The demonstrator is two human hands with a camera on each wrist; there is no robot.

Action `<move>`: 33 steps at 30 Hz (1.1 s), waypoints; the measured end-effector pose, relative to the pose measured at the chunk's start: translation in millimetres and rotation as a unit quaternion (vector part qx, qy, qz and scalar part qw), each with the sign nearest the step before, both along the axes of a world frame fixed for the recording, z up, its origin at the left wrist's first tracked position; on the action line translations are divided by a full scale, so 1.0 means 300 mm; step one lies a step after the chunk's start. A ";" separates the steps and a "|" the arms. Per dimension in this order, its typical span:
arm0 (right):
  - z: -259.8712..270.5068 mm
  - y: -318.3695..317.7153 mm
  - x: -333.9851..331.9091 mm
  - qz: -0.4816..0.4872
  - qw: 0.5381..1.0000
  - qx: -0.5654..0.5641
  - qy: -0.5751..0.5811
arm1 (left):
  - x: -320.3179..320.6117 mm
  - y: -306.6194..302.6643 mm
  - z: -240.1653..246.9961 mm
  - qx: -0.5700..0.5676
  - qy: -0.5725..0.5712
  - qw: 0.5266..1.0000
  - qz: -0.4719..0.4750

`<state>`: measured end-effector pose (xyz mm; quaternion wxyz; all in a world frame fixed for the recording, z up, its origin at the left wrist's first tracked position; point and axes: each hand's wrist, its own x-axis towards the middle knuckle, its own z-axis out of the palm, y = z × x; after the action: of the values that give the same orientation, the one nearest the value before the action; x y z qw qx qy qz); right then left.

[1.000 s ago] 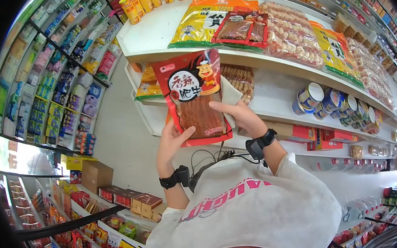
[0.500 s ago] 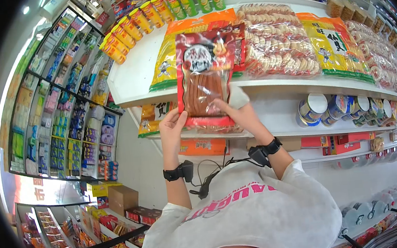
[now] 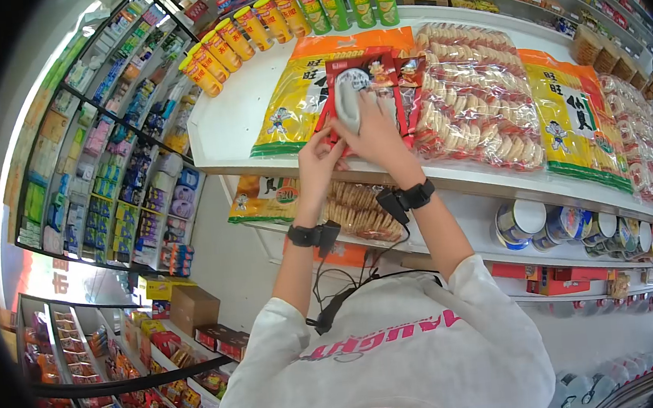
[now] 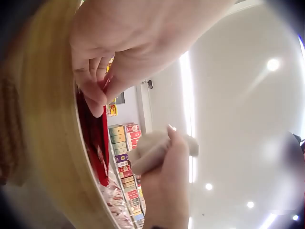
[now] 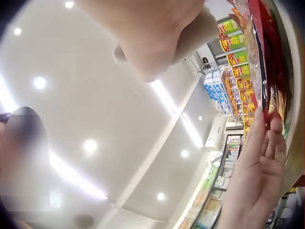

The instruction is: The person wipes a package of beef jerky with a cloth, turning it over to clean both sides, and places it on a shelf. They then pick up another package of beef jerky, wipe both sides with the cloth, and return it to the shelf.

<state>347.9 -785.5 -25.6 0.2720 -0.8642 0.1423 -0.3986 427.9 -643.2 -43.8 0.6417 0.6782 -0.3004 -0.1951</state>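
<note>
A red packet (image 3: pixel 340 74) lies on the upper shelf, over a yellow bag (image 3: pixel 286 99) and beside a second red packet (image 3: pixel 411 72). My left hand (image 3: pixel 318 163) pinches the packet's near edge between thumb and fingertips; the left wrist view shows this pinch on the red packet (image 4: pixel 99 143). My right hand (image 3: pixel 376 134) is over the packet with a pale folded cloth (image 3: pixel 348 107) in its grip. In the right wrist view the cloth (image 5: pixel 196 37) is partly hidden behind the right hand (image 5: pixel 147 33).
Yellow and green cans (image 3: pixel 253 28) line the shelf's back edge. Clear bags of round crackers (image 3: pixel 481 105) and another yellow bag (image 3: pixel 574 120) lie to the right. Tins (image 3: pixel 521 222) stand on the shelf below. Stocked racks (image 3: pixel 107 176) rise at the left.
The packet has moved forward from in front of the body onto the shelf. My right hand has moved from its lower right edge to over its face, cloth in grip; my left hand still pinches it.
</note>
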 end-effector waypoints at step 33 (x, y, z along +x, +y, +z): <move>-0.036 0.138 0.009 -0.028 0.978 -0.170 -0.118 | -0.487 1.671 0.040 -0.415 0.080 0.814 0.399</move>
<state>350.7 -744.0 -36.3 0.1251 -0.8406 0.0635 -0.5232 281.8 -141.8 -31.9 0.9054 0.3900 -0.0035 0.1678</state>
